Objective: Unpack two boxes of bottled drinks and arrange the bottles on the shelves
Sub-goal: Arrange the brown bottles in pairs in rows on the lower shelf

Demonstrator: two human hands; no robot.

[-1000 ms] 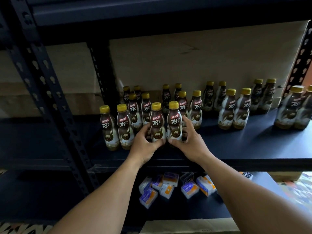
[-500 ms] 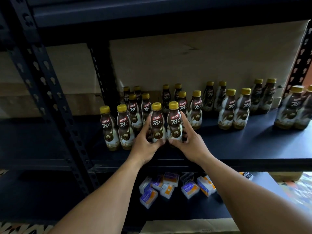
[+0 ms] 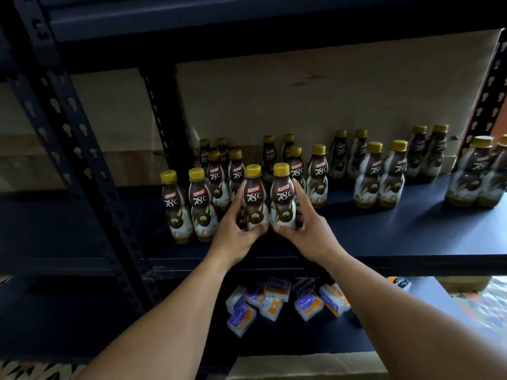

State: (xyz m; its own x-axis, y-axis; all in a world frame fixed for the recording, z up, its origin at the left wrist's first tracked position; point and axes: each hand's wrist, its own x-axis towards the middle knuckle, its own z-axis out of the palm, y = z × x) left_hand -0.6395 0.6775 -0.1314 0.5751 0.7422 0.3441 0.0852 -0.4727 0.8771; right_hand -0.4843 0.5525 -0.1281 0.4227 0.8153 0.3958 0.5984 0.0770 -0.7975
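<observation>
Two brown Kopiko 78°C bottles with yellow caps stand side by side at the front of the dark shelf. My left hand grips the left bottle near its base. My right hand grips the right bottle the same way. Just to their left stands another pair of bottles. Several more pairs line the shelf behind and to the right.
A black perforated upright rises at the left, another at the far right. Small blue and orange packets lie on the lower shelf. A cardboard box sits below at the bottom edge. A brown board backs the shelf.
Both hands have slid a little higher up the two front bottles, the fingers reaching further around them. The bottles stay in place on the shelf.
</observation>
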